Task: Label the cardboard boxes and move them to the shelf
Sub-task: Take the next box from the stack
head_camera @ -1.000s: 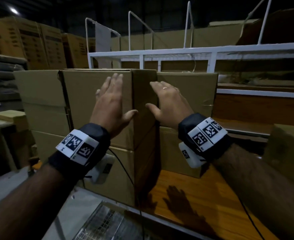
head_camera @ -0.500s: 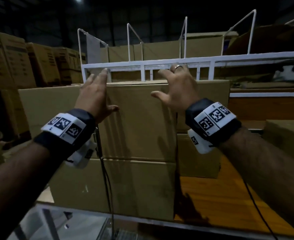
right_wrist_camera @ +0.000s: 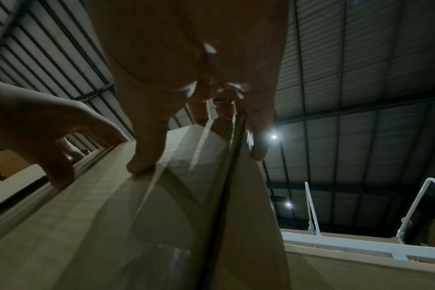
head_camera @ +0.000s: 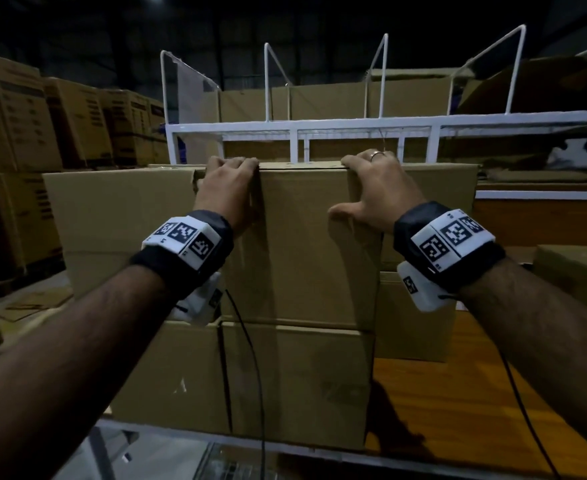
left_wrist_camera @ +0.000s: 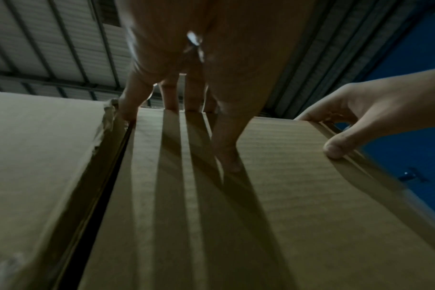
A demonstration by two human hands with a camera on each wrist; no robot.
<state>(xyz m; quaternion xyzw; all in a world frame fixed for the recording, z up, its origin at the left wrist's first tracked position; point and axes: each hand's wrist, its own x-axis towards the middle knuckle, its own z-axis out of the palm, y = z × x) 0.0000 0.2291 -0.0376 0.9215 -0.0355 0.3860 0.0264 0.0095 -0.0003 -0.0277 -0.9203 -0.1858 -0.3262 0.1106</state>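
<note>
Both hands are hooked over the top edge of the upper cardboard box (head_camera: 306, 244), fingers curled over the rim and thumbs on the near face. The left hand (head_camera: 228, 188) grips at the box's left top corner, just beside the seam with the neighbouring box (head_camera: 119, 209) on that side. The right hand (head_camera: 377, 188), wearing a ring (head_camera: 377, 154), grips at the right top corner; from the right wrist, its thumb (right_wrist_camera: 147, 157) presses flat on the cardboard. The held box sits directly on a lower box (head_camera: 285, 382), below both wrists. Beyond the fingertips runs the white shelf frame (head_camera: 354, 128) with wire dividers (head_camera: 382, 74) standing upright on it. Under the right forearm lies a wooden shelf board (head_camera: 458, 403). Far off past the left hand stand stacked cartons (head_camera: 43, 123).
</note>
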